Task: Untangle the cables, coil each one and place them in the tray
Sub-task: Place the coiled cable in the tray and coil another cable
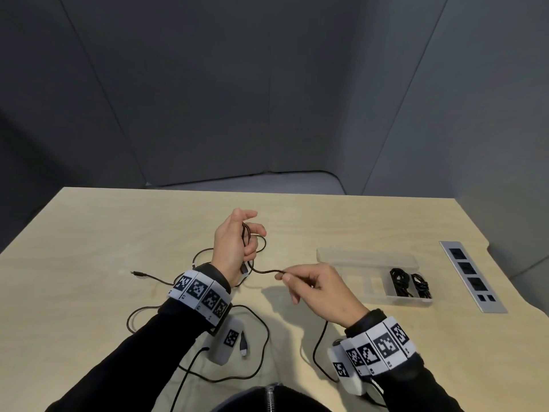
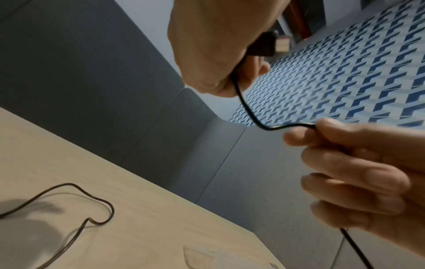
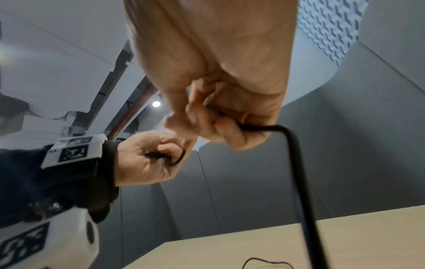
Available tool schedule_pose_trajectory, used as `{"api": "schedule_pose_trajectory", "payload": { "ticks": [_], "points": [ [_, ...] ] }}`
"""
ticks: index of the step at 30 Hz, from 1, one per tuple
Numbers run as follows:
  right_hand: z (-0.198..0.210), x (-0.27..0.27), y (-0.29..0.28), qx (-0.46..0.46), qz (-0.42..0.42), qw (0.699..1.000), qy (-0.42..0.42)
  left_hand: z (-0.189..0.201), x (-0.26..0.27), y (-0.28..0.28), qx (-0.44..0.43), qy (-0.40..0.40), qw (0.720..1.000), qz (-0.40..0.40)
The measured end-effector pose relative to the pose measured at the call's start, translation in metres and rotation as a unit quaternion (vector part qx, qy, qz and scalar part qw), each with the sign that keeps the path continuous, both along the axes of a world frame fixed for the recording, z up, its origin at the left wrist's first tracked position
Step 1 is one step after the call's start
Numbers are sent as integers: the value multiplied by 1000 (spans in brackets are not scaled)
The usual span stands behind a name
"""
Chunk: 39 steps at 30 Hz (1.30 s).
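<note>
Grey panel walls behind a light wood table (image 1: 297,215). Hidden or unclear: how many loops sit inside the left hand (image 1: 234,248) can't be counted, since the palm covers most of them in the head view; in the left wrist view only the back of that hand and a black plug body at its fingers show. The cable's run under the left forearm is covered by the sleeve and the marker band (image 1: 200,292). Which loose strands on the table belong to which cable can't be told.

Around: clear plastic tray (image 1: 338,257) to the right, near the right hand, with two coiled black cables (image 1: 411,282) in its right end. Metal socket strip (image 1: 472,276) set in the table beyond the tray. A USB plug (image 1: 244,346) lies near the left wrist, a thin jack plug end (image 1: 135,273) off to the left.

Task item: thin black cable (image 1: 264,270), held above the table between both hands. Left hand fingers curl around a small bundle of it. Right hand (image 1: 320,289) pinches the strand between thumb and forefinger, other fingers loosely curled; the cable drops from that hand to the table.
</note>
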State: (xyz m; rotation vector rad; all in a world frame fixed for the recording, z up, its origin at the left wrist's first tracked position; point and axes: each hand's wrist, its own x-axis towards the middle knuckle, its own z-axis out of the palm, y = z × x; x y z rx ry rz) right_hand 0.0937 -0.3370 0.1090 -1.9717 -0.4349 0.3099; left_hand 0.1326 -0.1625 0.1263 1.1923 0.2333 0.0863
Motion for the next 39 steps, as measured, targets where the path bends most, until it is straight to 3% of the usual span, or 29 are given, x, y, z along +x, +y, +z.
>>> {"api": "schedule_pose_trajectory", "payload": {
  "ticks": [2,4,7,10,14,19,25,30,32,35,37,39],
  "points": [
    [2,0,1,-72,25,997,-16,0,0,1,-4,6,1000,-10],
    [3,4,1,-121,-44,985,-118,-1,0,1,-12,21,999,-43],
    [14,18,4,-70,-136,963,-220,-7,-4,-2,71,41,993,-90],
    [25,27,14,-114,-87,971,-193,-8,-12,-8,170,35,976,-130],
    [29,30,26,-117,-42,979,-161,-11,-12,-10,196,35,965,-172],
    [25,38,25,-74,-64,995,-24,-19,-17,-12,168,50,964,-200],
    [22,44,21,-51,-152,986,-51,-17,-15,-19,194,64,951,-233],
    [11,46,21,71,-222,972,8,-15,-5,-23,133,65,970,-193],
    [2,40,19,44,-189,979,59,-14,-1,-20,85,64,985,-135],
    [-9,16,16,-82,5,986,148,-11,4,-14,92,56,991,-85],
    [-10,1,14,-46,66,981,178,-7,5,-10,138,41,985,-90],
    [0,-1,8,-56,85,986,131,-9,5,-6,280,-10,953,-119]
  ]
}}
